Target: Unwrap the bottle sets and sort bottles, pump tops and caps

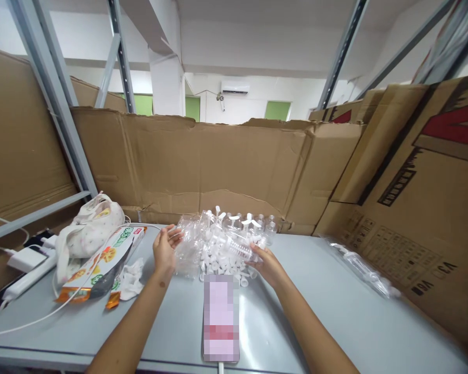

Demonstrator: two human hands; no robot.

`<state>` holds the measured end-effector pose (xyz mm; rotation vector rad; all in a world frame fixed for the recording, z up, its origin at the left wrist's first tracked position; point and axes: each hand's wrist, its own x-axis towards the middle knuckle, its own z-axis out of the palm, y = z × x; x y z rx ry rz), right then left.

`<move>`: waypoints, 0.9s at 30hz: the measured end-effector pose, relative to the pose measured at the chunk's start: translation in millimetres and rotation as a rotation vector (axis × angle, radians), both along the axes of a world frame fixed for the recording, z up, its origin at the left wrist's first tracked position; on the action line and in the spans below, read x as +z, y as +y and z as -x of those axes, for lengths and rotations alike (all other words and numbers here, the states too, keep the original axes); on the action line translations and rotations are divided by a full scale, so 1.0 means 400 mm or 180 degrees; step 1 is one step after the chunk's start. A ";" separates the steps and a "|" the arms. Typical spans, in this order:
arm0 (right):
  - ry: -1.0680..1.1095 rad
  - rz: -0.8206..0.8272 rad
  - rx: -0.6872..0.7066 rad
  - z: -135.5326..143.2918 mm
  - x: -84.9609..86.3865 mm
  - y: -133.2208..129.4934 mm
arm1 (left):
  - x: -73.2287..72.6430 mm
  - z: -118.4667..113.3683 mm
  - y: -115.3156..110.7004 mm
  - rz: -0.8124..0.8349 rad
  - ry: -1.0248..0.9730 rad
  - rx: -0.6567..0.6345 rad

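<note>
A heap of small white plastic parts [218, 262] lies on the grey table, with clear bottles [271, 224] and white pump heads [246, 223] standing behind it. Left of the heap is crumpled clear plastic film [187, 244]. My left hand [166, 249] is at the film's left edge, its fingers apart and nothing held in them. On the right side of the heap, my right hand [267, 264] has its fingers closed on a clear ribbed plastic piece [239, 249], which points up and to the left over the heap.
A phone [221, 319] with a cable lies in front of the heap. At left are a food packet [105, 259], a tissue [131, 279], a cloth bag [88, 223] and a power strip [29, 275]. Wrapped plastic pieces [364, 270] lie at right; cardboard [218, 161] walls the back.
</note>
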<state>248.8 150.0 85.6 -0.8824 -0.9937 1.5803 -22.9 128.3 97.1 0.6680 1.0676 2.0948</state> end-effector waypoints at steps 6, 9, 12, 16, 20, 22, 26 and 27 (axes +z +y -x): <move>0.0046 0.0034 -0.0166 0.008 0.006 -0.003 | -0.003 -0.024 -0.031 -0.0646 0.3045 0.0778; 0.0066 0.0106 -0.0214 0.010 0.002 -0.004 | -0.015 -0.056 -0.045 -0.1019 0.5073 0.0666; 0.0044 0.0099 -0.0247 0.005 -0.002 -0.001 | -0.023 -0.063 -0.044 -0.1135 0.5673 0.0672; 0.0068 -0.0045 -0.0141 -0.006 0.001 0.003 | -0.016 -0.052 -0.042 -0.1037 0.4722 -0.0014; 0.0064 -0.0127 -0.0205 -0.013 0.010 0.004 | 0.006 -0.056 -0.055 -0.0780 0.3583 -0.0703; 0.0037 -0.0187 -0.0284 -0.016 0.012 0.004 | 0.014 -0.061 -0.060 -0.0720 0.3311 -0.0692; 0.0042 -0.0282 -0.0339 -0.026 0.012 0.007 | 0.011 -0.053 -0.046 -0.0393 0.2526 -0.0014; 0.0066 -0.0302 -0.0354 -0.029 0.012 0.008 | 0.007 -0.047 -0.038 -0.0247 0.2234 0.0147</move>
